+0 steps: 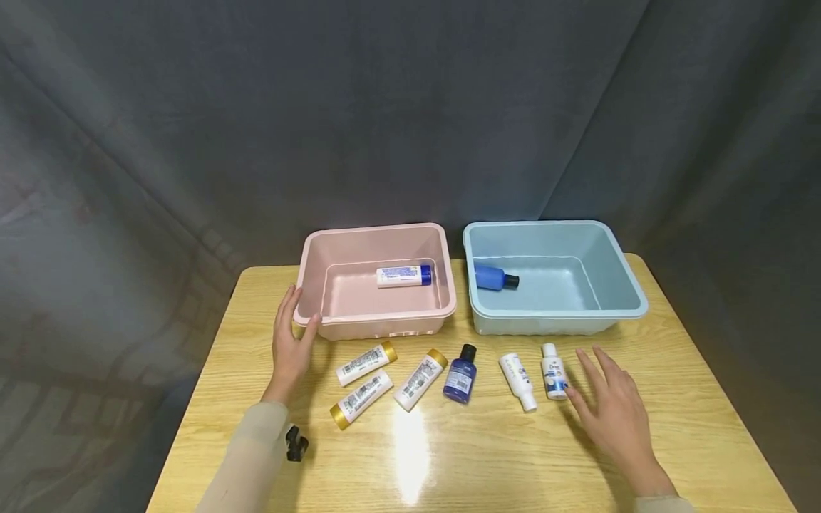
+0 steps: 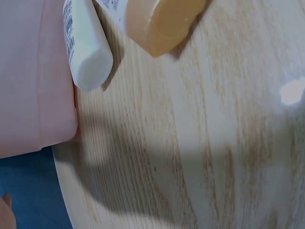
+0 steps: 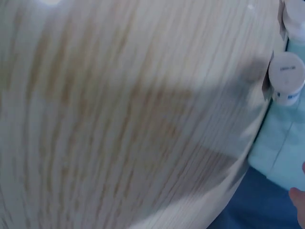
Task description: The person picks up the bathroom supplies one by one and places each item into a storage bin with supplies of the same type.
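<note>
My left hand (image 1: 290,349) is at the front left corner of a pink plastic bin (image 1: 378,318), fingers extended along its rim and holding nothing. Over the table at the right, my right hand (image 1: 612,413) has its fingers spread, with the thumb tip close beside a small white bottle with a blue-patterned label (image 1: 554,374). Another slim white bottle (image 1: 517,381) lies left of that one. Near the left hand lie two white bottles with gold caps, one (image 1: 364,365) behind the other (image 1: 362,397). Only a fingertip (image 3: 299,202) shows in the right wrist view.
A third gold-capped bottle (image 1: 418,382) and a dark blue bottle with a black cap (image 1: 460,377) lie mid-table. Inside the pink bin is a white tube with a blue cap (image 1: 400,276). A light blue bin (image 1: 558,314) holds a blue bottle (image 1: 490,277). Grey curtain (image 1: 410,128) hangs behind.
</note>
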`<state>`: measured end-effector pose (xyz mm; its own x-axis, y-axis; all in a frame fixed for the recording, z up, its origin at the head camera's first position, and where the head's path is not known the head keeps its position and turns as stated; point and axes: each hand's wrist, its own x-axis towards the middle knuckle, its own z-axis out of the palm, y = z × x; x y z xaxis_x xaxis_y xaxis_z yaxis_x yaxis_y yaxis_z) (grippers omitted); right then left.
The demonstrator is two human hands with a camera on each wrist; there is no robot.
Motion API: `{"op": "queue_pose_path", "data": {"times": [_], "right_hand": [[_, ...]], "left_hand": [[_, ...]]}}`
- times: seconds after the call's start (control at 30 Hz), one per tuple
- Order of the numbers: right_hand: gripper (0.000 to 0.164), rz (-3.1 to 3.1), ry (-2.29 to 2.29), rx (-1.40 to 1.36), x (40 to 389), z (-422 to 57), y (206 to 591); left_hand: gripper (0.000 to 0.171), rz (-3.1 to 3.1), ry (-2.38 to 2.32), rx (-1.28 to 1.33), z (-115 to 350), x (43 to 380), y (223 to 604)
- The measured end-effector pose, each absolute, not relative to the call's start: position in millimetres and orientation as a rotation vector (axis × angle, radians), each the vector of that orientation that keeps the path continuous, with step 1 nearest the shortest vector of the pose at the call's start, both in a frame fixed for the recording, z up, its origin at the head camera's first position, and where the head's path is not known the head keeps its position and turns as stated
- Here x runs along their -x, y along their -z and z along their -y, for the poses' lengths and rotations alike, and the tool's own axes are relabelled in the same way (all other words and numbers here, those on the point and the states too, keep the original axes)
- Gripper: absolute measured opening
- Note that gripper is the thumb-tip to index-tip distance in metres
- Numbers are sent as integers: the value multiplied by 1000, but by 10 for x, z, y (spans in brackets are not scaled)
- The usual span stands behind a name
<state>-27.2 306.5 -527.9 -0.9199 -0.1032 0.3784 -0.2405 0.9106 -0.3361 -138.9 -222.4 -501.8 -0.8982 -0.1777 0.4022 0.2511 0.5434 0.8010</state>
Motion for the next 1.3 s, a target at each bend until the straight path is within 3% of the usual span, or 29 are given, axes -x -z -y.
{"op": "queue_pose_path", "data": {"times": [1.3], "right_hand": [[69, 2608, -580, -803, 633, -2061, 5175]], "left_hand": [[60, 2359, 1480, 86, 2224, 1400, 4983]]}}
